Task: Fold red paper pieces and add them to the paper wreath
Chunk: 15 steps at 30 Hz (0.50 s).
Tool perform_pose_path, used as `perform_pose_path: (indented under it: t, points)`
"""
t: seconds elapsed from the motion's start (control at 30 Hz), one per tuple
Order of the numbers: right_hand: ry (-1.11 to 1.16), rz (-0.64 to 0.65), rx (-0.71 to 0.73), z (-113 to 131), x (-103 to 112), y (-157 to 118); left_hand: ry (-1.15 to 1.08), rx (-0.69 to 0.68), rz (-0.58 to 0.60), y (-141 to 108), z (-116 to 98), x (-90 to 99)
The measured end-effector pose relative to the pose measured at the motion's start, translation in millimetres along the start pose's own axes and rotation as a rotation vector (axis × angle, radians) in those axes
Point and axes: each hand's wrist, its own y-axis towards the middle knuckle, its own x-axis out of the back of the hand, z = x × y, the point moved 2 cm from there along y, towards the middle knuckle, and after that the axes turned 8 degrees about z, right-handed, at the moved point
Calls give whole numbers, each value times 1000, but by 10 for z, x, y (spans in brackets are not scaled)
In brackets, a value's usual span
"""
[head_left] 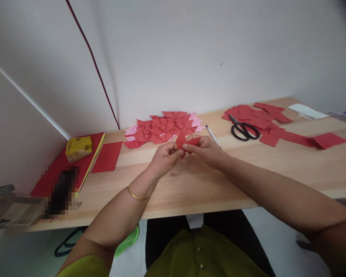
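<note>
Between my two hands, above the middle of the table, is a small piece of folded red paper [181, 140] with pointed corners. My left hand [164, 157] is closed on its left side, thumb and fingers pinching the lower edge. On the other side my right hand [205, 149] pinches it, the thumb lying across its front. Part of the paper is hidden behind my fingers. Just beyond the hands lies a heap of folded red and pink paper pieces [164, 129]. A pen [213, 136] rests a little past my right hand.
Black-handled scissors [243, 130] lie by a pile of red paper pieces [252, 116] on the right of the wooden table [173, 196]. To the left are a red sheet [107, 157], a yellow packet [79, 148] on larger red sheets, and a blurred-out dark object [61, 192]. A wall stands behind.
</note>
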Motion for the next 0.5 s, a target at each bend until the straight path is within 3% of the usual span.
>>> perform_pose_path:
  t: [0.23,0.4,0.5]
  points:
    - [146,53,15,-67,-27,27,-62,-42,88,20,-18,11]
    - [-55,-29,-43,-50,82,34,-11,93,-11,9,66,34]
    - [-124,-77,-77,-32,129,35,9,85,-72,13,91,36]
